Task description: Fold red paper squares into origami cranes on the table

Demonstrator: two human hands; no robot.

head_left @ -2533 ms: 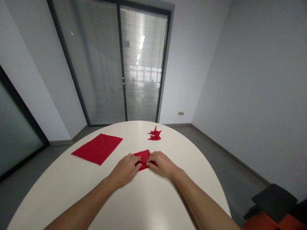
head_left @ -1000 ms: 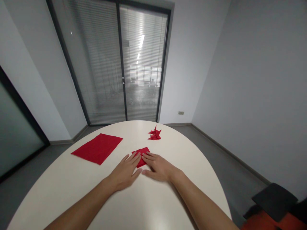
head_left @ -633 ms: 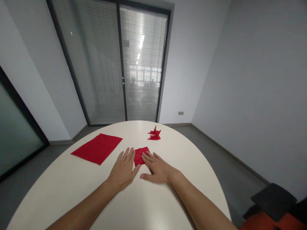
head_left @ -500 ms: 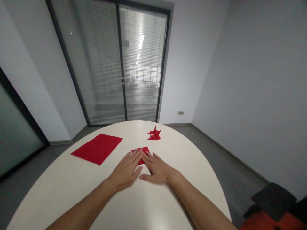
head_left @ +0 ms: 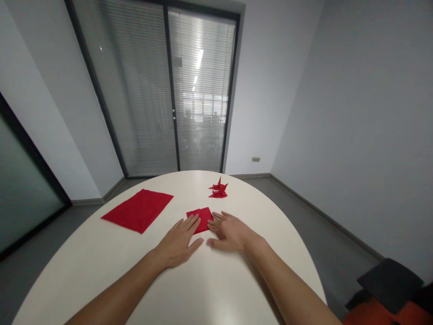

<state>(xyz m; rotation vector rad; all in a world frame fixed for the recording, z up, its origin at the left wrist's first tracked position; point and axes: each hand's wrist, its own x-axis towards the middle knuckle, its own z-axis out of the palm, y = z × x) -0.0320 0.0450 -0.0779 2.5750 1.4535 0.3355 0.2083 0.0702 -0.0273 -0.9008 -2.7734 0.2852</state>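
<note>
A small folded piece of red paper (head_left: 204, 218) lies flat on the white round table (head_left: 176, 293), in front of me. My left hand (head_left: 181, 241) rests on its left part, fingers stretched out and thumb apart. At the right edge of the folded paper is my right hand (head_left: 227, 232), its fingertips touching or just over that edge, with the fingers spread and somewhat bent. Beyond the hands stand red folded-paper figures (head_left: 219, 189) with pointed tips, possibly cranes, close together.
A larger red paper sheet (head_left: 140, 211) lies on the table to the left. Past the table is a glass partition with blinds (head_left: 203, 135). A black and orange chair (head_left: 389, 284) is at the lower right, beside the table edge.
My right hand has slid right, off the middle of the folded red paper, uncovering more of it. My left hand has stayed nearly in place on the paper.
</note>
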